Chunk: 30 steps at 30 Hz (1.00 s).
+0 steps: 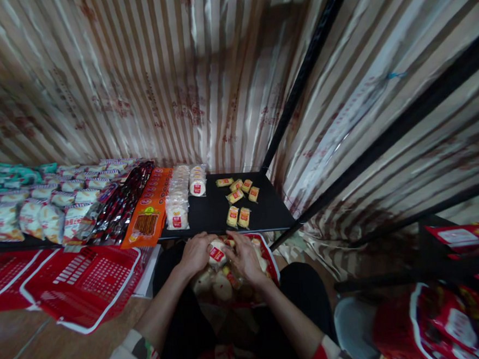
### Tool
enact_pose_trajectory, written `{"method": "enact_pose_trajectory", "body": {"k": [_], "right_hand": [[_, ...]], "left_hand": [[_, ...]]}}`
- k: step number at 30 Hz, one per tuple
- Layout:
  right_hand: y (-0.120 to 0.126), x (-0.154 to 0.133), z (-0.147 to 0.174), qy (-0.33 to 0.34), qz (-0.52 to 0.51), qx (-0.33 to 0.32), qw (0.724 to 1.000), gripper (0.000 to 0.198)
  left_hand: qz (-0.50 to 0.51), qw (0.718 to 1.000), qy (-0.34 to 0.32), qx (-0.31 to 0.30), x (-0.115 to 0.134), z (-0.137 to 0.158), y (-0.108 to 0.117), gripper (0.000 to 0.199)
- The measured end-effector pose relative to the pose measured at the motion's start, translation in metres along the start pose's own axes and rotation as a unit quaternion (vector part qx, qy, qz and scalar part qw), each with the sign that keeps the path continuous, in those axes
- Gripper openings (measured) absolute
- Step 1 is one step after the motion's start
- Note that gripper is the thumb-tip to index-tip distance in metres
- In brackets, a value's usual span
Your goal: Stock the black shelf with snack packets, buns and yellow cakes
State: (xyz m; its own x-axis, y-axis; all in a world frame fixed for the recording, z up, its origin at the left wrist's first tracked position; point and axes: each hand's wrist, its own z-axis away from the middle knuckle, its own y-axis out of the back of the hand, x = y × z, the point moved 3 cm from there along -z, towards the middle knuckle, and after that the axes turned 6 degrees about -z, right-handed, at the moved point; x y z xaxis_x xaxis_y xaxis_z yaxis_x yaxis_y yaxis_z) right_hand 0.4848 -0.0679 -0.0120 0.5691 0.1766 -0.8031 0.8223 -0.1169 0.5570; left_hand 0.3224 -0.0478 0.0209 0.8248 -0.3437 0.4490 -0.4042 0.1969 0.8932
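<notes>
My left hand (196, 253) is closed around the left side of a round white cracker packet (217, 254) with a red label. My right hand (245, 257) grips the same packet from the right, its fingers partly hiding it. Both hands are over a red basket with a white rim (275, 264), which sits between my knees. Inside the basket lie several round pale packets (222, 286) and some yellow-wrapped pieces. Just beyond my hands, on the black shelf (209, 214), matching white cracker packets (177, 214) stand in rows beside several small yellow packets (236, 196).
Orange snack bags (147, 219), dark red packets (122, 204) and white bread-like packs (78, 218) line the shelf leftward. Another red basket (86, 283) is below it. Black metal posts (306, 76) slant at right, near a red bag pile (450, 318). Striped curtain hangs behind.
</notes>
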Motion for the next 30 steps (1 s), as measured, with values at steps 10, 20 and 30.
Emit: {"method": "enact_pose_trajectory", "body": {"k": [10, 20, 30], "right_hand": [[-0.006, -0.008, -0.051, -0.064, -0.065, -0.067, 0.994, 0.027], [-0.053, 0.021, -0.14, -0.145, -0.21, 0.016, 0.967, 0.033], [-0.084, 0.039, -0.192, -0.153, -0.088, 0.035, 0.984, 0.04]], "left_hand": [[-0.086, 0.984, -0.095, 0.124, 0.014, -0.031, 0.029, 0.033], [-0.069, 0.963, 0.015, 0.261, -0.017, -0.052, -0.025, 0.046], [-0.064, 0.964, 0.076, 0.246, -0.053, -0.099, -0.057, 0.042]]}}
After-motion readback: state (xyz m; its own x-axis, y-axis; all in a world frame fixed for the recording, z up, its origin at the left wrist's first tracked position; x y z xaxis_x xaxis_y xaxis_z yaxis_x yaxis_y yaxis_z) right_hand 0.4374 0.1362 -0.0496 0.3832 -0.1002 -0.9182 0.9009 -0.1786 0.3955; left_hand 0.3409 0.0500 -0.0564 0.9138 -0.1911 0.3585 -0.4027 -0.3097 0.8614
